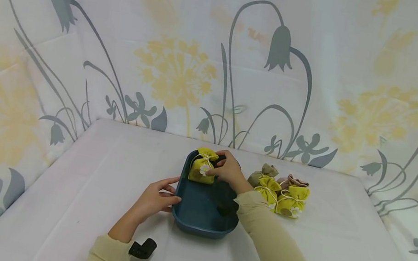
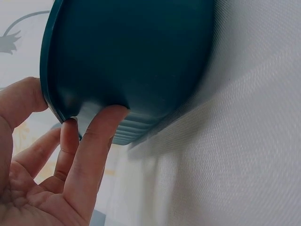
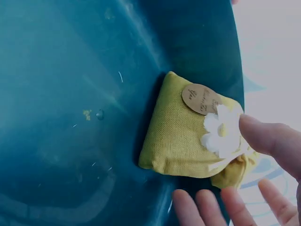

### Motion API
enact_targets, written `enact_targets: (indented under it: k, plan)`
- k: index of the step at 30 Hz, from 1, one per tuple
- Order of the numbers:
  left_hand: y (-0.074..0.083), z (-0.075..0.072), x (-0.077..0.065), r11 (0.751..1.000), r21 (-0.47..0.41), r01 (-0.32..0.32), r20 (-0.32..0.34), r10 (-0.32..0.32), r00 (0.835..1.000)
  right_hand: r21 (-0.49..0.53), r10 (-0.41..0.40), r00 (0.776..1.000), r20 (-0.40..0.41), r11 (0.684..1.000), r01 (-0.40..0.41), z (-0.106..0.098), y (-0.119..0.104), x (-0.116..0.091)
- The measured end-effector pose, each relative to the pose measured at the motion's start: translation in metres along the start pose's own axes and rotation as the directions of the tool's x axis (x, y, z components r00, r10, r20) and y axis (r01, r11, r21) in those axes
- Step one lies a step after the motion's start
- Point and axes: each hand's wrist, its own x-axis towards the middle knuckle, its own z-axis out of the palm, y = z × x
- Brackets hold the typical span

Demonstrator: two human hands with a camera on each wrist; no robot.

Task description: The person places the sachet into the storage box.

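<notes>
A dark teal plastic tub (image 1: 201, 208) stands on the table. My left hand (image 1: 155, 198) holds its left side, thumb at the rim and fingertips against the outer wall (image 2: 141, 56). Inside the tub's far left end is a yellow drawstring pouch (image 1: 202, 170) with a white flower and a round brown tag. My right hand (image 1: 228, 170) is over the tub at this pouch. In the right wrist view the thumb tip is right at the flower (image 3: 222, 132), while the other fingers (image 3: 207, 205) lie loosely extended below the pouch, with a gap.
Right of the tub sit several more pouches: two yellow ones (image 1: 292, 201), an olive one (image 1: 255, 178) and a brownish-pink one (image 1: 288, 180). A black wrist device (image 1: 143, 248) is by the left sleeve. Flower-printed cloth (image 1: 177, 73) rises behind the white table (image 1: 118, 147).
</notes>
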Motion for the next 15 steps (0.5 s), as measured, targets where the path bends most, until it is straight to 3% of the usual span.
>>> enact_targets:
  k: [3, 10, 15]
  plan:
    - [0.001, 0.001, -0.001, 1.0, -0.006, 0.001, 0.007, -0.001, 1.0, 0.01, -0.023, 1.0, -0.007, 1.0, 0.023, -0.005, 0.002, -0.006]
    - [0.031, 0.002, -0.024, 1.0, -0.011, -0.008, 0.037, 0.009, 0.999, 0.073, -0.034, 0.999, -0.005, 0.997, 0.035, -0.009, 0.004, -0.024]
    - [0.032, 0.001, -0.023, 1.0, -0.016, -0.01, 0.039, 0.011, 0.999, 0.122, -0.076, 0.997, -0.018, 0.99, 0.077, -0.012, 0.002, -0.035]
